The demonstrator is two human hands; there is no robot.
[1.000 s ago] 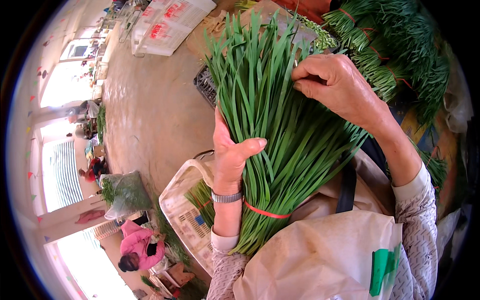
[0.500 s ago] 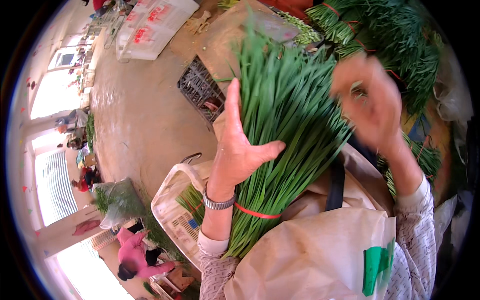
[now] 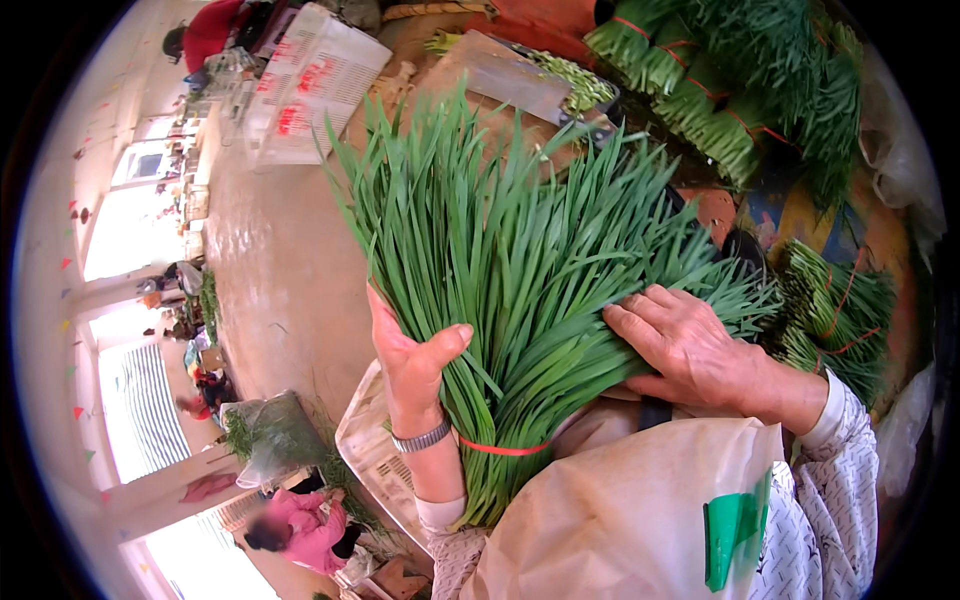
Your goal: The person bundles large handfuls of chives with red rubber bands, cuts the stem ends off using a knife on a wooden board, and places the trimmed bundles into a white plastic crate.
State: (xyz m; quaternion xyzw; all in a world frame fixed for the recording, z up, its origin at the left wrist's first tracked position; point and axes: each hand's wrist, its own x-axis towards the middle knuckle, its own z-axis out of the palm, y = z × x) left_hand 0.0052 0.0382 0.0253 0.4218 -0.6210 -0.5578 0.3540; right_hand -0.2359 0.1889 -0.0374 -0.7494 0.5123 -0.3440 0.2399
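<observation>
A big bundle of garlic chives (image 3: 520, 260) leans upright against my apron (image 3: 620, 480), its long green leaves fanned out at the top. A red band (image 3: 505, 449) circles the bundle low down. My left hand (image 3: 415, 355) grips its left side, thumb across the front and the other fingers mostly hidden behind the leaves. On the right side, my right hand (image 3: 680, 340) is closed over part of the leaves, which bend off to the right. A metal watch strap (image 3: 422, 436) sits on my left wrist.
More banded chive bundles (image 3: 730, 90) are piled at the far right, with another bunch (image 3: 840, 310) beside my right forearm. A white plastic basket (image 3: 375, 440) stands at lower left. Pale crates (image 3: 315, 85) lie at far left. A person in pink (image 3: 305, 530) works at lower left.
My right hand has come down from the air onto the right side of the leaves and closed over them. The leaves have spread wider, and my left hand has shifted left and down.
</observation>
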